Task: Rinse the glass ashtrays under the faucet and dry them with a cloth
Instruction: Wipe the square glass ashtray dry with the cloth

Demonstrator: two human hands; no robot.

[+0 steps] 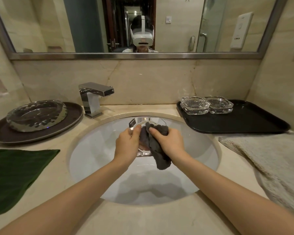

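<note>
Over the sink (95, 150): left hand (127, 143) grips an ashtray (143, 122) by its edge; right hand (170, 141) clutches a cloth (158, 153) pressed against it.

Two bare forearms, no sleeves, watch or rings in view; left hand (127, 143) and right hand (170, 142) ungloved. In the mirror at 12 o'clock: white headset (143, 35) with top strap, white collar (153, 50) below.
</note>
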